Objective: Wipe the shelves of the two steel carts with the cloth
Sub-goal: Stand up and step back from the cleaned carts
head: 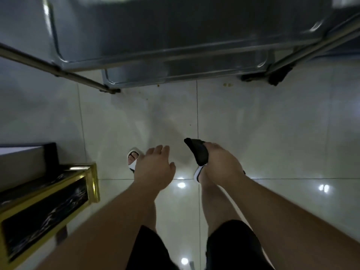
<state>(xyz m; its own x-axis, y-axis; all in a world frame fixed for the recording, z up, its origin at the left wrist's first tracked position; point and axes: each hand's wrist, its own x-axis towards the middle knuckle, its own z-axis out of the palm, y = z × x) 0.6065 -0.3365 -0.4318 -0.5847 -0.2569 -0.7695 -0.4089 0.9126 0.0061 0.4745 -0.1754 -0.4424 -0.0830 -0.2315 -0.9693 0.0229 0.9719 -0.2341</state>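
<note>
Floor (253,123): pale glossy tiles lay under everything.
Cart (175,36): steel shelves stood ahead, beyond both hands.
Left hand (153,168): grip released, fingers relaxed, holding nothing.
Right hand (220,162): grip clenched round the cloth.
Cloth (197,151): dark, hung over the floor, well short of the cart.

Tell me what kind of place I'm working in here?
Probably a restaurant or hotel service area: a steel cart on casters, glossy floor tiles, and gold-trimmed dark furniture at left.
</note>
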